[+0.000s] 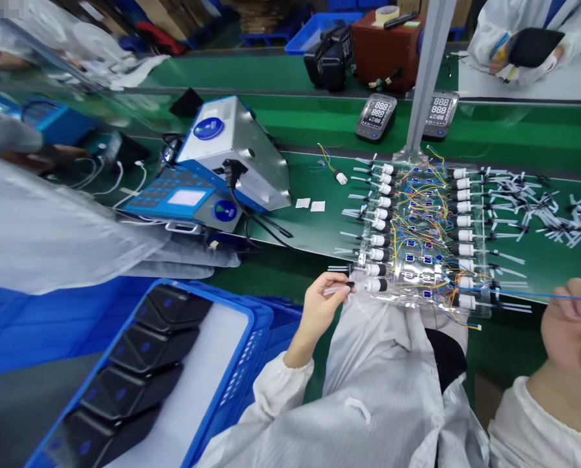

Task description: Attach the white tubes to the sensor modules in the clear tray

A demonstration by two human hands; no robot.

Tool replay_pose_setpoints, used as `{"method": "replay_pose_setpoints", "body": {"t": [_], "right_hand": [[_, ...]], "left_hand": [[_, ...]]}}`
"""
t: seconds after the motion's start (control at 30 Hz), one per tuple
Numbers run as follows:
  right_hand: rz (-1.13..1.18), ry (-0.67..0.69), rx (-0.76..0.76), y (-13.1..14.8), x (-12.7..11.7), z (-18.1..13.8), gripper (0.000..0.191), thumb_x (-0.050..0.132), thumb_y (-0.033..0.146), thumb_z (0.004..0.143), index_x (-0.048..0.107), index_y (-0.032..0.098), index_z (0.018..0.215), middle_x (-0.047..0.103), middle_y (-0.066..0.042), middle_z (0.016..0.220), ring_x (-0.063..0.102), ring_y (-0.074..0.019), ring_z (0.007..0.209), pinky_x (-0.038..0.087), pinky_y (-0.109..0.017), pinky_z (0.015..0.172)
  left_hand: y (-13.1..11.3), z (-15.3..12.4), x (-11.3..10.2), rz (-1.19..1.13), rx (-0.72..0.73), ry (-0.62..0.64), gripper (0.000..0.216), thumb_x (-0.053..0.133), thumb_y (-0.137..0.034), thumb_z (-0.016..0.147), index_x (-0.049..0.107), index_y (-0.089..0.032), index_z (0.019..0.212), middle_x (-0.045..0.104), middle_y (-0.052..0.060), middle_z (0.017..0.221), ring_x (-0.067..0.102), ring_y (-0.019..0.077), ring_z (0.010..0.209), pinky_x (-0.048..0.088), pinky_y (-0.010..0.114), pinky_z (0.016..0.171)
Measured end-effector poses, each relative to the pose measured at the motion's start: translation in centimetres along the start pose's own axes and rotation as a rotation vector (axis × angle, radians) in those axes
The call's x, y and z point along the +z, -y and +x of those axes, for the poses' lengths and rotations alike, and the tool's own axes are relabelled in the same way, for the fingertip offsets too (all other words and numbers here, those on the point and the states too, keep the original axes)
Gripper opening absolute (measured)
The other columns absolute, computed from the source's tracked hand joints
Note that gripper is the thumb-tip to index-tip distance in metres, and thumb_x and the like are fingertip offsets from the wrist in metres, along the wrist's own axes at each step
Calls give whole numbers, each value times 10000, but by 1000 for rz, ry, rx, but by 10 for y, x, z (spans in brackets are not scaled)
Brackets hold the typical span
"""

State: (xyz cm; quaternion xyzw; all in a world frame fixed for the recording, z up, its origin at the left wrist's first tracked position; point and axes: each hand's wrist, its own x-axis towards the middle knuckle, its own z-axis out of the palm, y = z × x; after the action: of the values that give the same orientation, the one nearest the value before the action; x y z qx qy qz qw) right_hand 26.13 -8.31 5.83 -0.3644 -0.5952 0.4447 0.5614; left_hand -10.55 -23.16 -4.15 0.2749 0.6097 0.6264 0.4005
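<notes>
My left hand [325,300] pinches a small black connector with thin clear tubes [338,289], just left of the nearest white-and-black cylinder [375,285]. That cylinder is one of several in two columns on a clear plastic tray [407,300], with yellow, blue and orange wires and small blue boards between them. Tubed black connectors stick out along both sides of the tray. At the right edge of the view, my right hand [570,325] is closed on a thin blue wire-like strand [529,290], stretched from the tray's right side. The frame cuts off part of this hand.
Loose tubed connectors [534,201] lie on the green bench right of the tray. Left stands a blue-and-silver tester [236,156] with black cables. A blue crate [251,325] of black housings is at lower left. A metal post [429,71] rises behind the tray. Co-workers sit opposite and left.
</notes>
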Motion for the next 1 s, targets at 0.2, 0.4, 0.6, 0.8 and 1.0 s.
{"method": "replay_pose_setpoints", "body": {"t": [0.2, 0.4, 0.6, 0.8, 1.0], "right_hand": [[257, -57, 35, -6, 22, -12, 172, 773, 324, 873, 818, 455, 974, 648, -61, 916, 539, -242, 734, 407, -451, 597], [182, 418, 168, -9, 81, -29, 284, 697, 167, 945, 770, 308, 1180, 680, -73, 929, 695, -226, 804, 580, -412, 661], [60, 542, 148, -30, 128, -34, 228, 737, 159, 930, 796, 314, 1086, 727, -55, 1047, 706, -187, 987, 604, -334, 845], [191, 494, 242, -43, 137, -35, 176, 724, 184, 948, 787, 315, 1047, 723, -44, 1027, 716, -189, 959, 621, -351, 826], [195, 522, 270, -51, 138, -34, 136, 737, 201, 941, 809, 302, 997, 728, -52, 1026, 716, -189, 926, 632, -348, 780]], "left_hand": [[8, -5, 2, 234, 222, -74, 105, 803, -258, 865, 795, -164, 911, 806, 98, 946, 768, 195, 816, 610, 296, 726], [1, 1, 15, 309, 620, 27, 210, 704, -179, 946, 816, -229, 1117, 803, 88, 1039, 754, 209, 981, 613, 358, 887], [1, 5, 46, 106, 498, 206, 178, 738, -197, 937, 791, -210, 1106, 800, 57, 865, 767, 193, 828, 628, 347, 818], [-1, 13, 52, 163, 531, 375, 162, 724, -231, 952, 824, -220, 1079, 778, 83, 908, 724, 158, 794, 583, 280, 701], [-4, 15, 53, 141, 505, 372, 63, 813, -239, 873, 822, -186, 906, 793, 72, 809, 724, 161, 714, 585, 281, 683]]}}
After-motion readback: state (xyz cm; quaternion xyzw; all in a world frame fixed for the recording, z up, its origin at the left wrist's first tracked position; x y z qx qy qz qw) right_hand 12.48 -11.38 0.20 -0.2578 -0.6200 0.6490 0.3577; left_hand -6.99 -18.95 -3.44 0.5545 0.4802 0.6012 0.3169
